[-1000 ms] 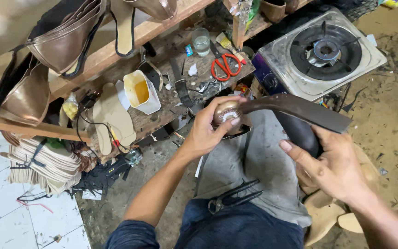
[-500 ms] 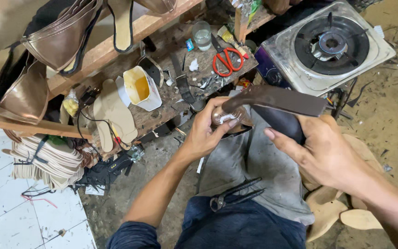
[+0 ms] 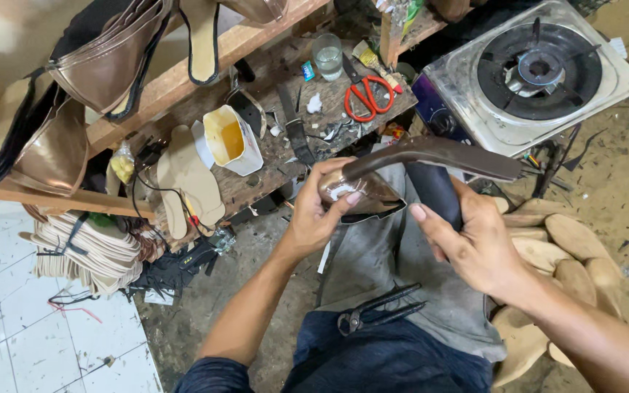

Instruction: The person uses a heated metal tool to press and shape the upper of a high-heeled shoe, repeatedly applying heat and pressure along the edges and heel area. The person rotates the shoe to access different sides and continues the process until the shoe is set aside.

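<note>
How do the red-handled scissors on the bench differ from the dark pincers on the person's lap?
The scissors have bright red handles; the pincers are dark all over. The scissors lie on the cluttered wooden bench, the pincers on the grey cloth over the lap. The scissors' handles spread wider. Both lie flat, untouched by either hand.

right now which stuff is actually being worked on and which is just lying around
In hand:
- shoe, toe gripped by the left hand
- right hand around its dark heel end

Lying about:
- pliers on the lap
- red scissors
- glass
- white glue can
- gas stove
- insoles
- wooden shoe forms
</note>
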A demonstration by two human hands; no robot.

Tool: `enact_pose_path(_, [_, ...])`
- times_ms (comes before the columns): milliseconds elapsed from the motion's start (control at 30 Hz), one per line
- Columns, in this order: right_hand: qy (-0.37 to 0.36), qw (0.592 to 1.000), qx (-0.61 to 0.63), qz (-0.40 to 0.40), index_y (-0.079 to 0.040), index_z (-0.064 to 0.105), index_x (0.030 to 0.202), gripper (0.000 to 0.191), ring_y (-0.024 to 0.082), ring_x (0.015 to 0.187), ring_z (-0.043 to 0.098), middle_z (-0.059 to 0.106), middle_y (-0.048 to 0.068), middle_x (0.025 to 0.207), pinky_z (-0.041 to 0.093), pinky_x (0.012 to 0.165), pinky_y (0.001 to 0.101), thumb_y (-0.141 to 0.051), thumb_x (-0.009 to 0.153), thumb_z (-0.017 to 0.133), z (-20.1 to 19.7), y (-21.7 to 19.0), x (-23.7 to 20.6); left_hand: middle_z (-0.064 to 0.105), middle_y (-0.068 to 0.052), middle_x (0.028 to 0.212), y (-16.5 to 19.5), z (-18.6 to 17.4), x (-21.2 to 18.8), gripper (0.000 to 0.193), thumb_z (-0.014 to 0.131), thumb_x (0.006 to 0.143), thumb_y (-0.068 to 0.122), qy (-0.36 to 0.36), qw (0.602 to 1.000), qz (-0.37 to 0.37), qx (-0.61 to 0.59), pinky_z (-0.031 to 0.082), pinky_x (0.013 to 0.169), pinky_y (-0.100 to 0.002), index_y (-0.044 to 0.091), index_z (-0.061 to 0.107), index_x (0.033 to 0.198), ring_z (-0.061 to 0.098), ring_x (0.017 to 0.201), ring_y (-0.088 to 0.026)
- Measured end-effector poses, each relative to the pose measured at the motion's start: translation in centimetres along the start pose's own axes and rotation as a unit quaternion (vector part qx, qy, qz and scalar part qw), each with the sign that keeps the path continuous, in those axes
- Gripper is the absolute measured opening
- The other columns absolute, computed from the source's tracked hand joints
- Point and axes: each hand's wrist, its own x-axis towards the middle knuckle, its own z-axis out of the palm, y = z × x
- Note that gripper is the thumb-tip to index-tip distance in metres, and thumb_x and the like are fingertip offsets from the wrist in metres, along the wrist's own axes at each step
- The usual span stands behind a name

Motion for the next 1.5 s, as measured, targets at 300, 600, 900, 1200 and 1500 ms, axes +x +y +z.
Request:
enact_pose_path(300, [-0.003, 0.997, 0.081, 0.02, -0.005, 0.056, 0.089, 0.02, 0.011, 0.042, 0.05, 0.053, 0.003, 0.055, 0.042, 0.041, 0.0279, -0.023, 0.097, 0.061, 1.5, 0.6, 0.4, 0.061, -0.013, 0.141, -0.1, -0.3, -0.2, 0.042, 0.068, 0.101, 0.005, 0.016, 0.999, 0.02, -0.024, 0.049, 0.114, -0.034, 0.0, 0.048, 0.139, 0.061, 0.13, -0.019])
enact_pose_path(600, [0.062, 0.96, 0.269, -0.042, -0.003, 0.055, 0.085, 0.027, 0.01, 0.05, 0.055, 0.058, 0.001, 0.064, 0.048, 0.046, 0.0261, -0.022, 0.104, 0.057, 2.5, 2.8, 0.4, 0.059, -0.014, 0.14, -0.1, -0.2, -0.1, 0.04, 0.067, 0.102, 0.004, 0.021, 0.997, 0.013, -0.069, 0.049, 0.112, -0.034, 0.0, 0.049, 0.137, 0.061, 0.127, -0.02])
enact_pose_path(900, [0.099, 0.925, 0.362, -0.058, -0.007, 0.052, 0.087, 0.026, 0.009, 0.049, 0.055, 0.057, 0.0, 0.065, 0.049, 0.046, 0.0266, -0.025, 0.105, 0.055, 2.8, 2.4, 0.7, 0.062, -0.015, 0.139, -0.1, -0.3, 0.1, 0.04, 0.067, 0.102, 0.004, 0.04, 0.997, 0.009, -0.058, 0.047, 0.114, -0.034, 0.0, 0.048, 0.137, 0.06, 0.128, -0.019])
enact_pose_path(1200, [0.049, 0.995, 0.068, -0.046, -0.002, 0.055, 0.085, 0.024, 0.011, 0.043, 0.053, 0.056, 0.004, 0.053, 0.044, 0.045, 0.028, -0.019, 0.102, 0.06, 2.4, 2.5, 0.7, 0.063, -0.016, 0.138, 0.3, -0.2, 0.7, 0.04, 0.067, 0.1, 0.002, 0.044, 0.999, 0.013, -0.025, 0.049, 0.111, -0.034, -0.001, 0.049, 0.136, 0.062, 0.125, -0.019])
enact_pose_path(1500, [0.241, 0.784, 0.505, -0.268, -0.007, 0.049, 0.112, 0.037, 0.016, 0.058, 0.056, 0.055, 0.009, 0.076, 0.05, 0.055, 0.0346, -0.042, 0.116, 0.06, 2.0, 2.5, -0.7, 0.065, -0.016, 0.138, 0.3, -0.5, 0.7, 0.039, 0.065, 0.102, 0.005, 0.031, 0.998, 0.009, -0.06, 0.049, 0.112, -0.034, -0.001, 0.048, 0.137, 0.063, 0.126, -0.019])
